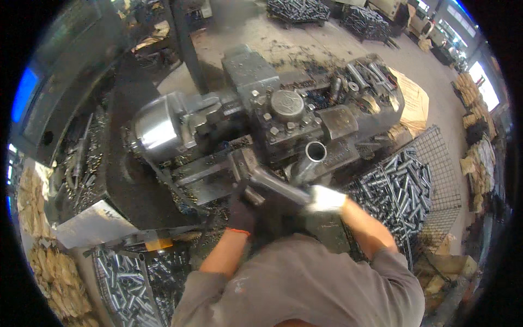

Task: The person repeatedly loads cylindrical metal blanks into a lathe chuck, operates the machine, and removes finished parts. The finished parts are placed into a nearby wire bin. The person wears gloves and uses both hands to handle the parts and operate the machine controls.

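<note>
My left hand [242, 212], in a dark glove with an orange cuff, is at the front of a lathe, beside a short metal cylinder [255, 197]. Shadow hides whether its fingers close around it. In a white glove, my right hand [328, 198] is closed at the end of an angled metal lever [278, 183]; motion blurs it. That lever slopes from a metal block [242, 160] down toward the right. An open-ended metal tube [316, 151] stands tilted just beyond my right hand. Left of the tool post lies the shiny round chuck [157, 126].
A bolted tool post [287, 103] rises mid-machine. Loose metal parts [356, 77] lie on its right end beside brown paper [412, 98]. Wire baskets [443, 163] of cut tubes [402, 188] stand right; more tubes [124, 282] lie lower left. Metal chips litter the machine.
</note>
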Tool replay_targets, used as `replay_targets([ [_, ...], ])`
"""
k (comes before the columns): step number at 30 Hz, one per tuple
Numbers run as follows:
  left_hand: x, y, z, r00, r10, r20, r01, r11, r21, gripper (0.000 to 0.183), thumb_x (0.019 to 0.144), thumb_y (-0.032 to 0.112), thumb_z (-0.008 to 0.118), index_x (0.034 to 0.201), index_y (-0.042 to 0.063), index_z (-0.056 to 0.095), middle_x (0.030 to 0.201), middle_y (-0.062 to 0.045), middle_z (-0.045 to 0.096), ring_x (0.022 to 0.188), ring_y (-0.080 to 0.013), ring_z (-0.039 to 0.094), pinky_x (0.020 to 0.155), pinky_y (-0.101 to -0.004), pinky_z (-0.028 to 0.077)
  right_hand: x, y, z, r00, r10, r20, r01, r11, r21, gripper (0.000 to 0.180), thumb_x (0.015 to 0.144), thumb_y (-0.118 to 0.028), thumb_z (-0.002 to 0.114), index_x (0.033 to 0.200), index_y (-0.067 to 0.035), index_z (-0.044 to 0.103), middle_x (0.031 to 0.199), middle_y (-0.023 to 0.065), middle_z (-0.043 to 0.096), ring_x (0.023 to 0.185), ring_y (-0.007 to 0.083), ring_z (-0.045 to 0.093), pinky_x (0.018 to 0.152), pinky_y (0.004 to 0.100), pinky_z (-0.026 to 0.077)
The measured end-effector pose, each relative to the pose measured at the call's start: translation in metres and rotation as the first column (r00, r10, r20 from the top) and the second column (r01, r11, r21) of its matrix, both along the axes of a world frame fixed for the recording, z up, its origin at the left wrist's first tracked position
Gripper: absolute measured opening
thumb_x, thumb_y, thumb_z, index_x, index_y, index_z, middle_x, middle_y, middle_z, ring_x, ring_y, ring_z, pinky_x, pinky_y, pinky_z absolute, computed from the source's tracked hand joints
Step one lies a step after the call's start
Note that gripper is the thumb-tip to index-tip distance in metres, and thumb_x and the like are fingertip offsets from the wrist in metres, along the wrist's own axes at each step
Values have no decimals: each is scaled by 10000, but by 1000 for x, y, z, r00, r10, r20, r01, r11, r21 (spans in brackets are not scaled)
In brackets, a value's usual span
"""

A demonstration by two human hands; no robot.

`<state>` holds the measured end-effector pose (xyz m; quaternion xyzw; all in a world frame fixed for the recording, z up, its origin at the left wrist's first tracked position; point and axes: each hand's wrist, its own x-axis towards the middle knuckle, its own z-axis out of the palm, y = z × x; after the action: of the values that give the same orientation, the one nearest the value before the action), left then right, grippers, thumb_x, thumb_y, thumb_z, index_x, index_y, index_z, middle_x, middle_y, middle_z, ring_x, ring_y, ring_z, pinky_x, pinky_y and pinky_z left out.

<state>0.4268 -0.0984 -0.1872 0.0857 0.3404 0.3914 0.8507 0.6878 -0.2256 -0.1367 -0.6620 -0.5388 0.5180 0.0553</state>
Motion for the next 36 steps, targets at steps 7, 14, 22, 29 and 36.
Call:
replay_targets([
  [7, -44, 12, 15, 1000, -11, -3, 11, 997, 81, 466, 1047, 476, 620, 1357, 129, 648, 1196, -108, 719, 1106, -288, 707, 952, -473, 595, 214, -287, 78, 699, -551, 456, 626, 780, -16, 800, 691, -389, 923, 1300, 62, 665, 1041, 173, 791, 915, 275, 770, 825, 401, 620],
  [14, -58, -2, 8, 941, -73, -332, 197, 912, 360, 524, 1088, 527, 566, 1458, 157, 573, 1139, -110, 727, 993, -248, 728, 857, -420, 623, 61, -24, 67, 870, -439, 223, 115, 621, 775, 788, 777, -311, 866, 1469, -67, 579, 1310, 214, 718, 1203, 367, 705, 1042, 439, 548],
  [22, -56, -19, 63, 925, -370, -82, 376, 925, 61, 591, 1061, 532, 623, 1450, 90, 567, 1269, -159, 706, 1115, -249, 711, 931, -430, 603, -68, 44, 70, 966, 105, 236, -253, 557, 791, 606, 847, -294, 807, 1411, -157, 630, 1228, 176, 730, 1029, 406, 742, 861, 483, 613],
  [29, -82, 37, 51, 951, -63, -303, 125, 974, 189, 512, 1037, 464, 665, 1377, 83, 631, 1126, -97, 754, 983, -273, 740, 904, -422, 619, -112, 112, -14, 847, -206, 491, -61, 879, 473, 620, 913, -494, 734, 1350, -61, 652, 1054, 290, 715, 941, 426, 750, 798, 490, 609],
  [36, -41, 30, 65, 999, 50, -6, -47, 974, 222, 644, 1088, 592, 512, 1503, 101, 543, 1421, -120, 636, 1269, -289, 621, 1117, -465, 498, -100, 116, 48, 979, -186, -89, 205, 919, 338, 793, 843, -435, 826, 1429, 39, 580, 1204, 241, 747, 1116, 301, 738, 983, 409, 571],
])
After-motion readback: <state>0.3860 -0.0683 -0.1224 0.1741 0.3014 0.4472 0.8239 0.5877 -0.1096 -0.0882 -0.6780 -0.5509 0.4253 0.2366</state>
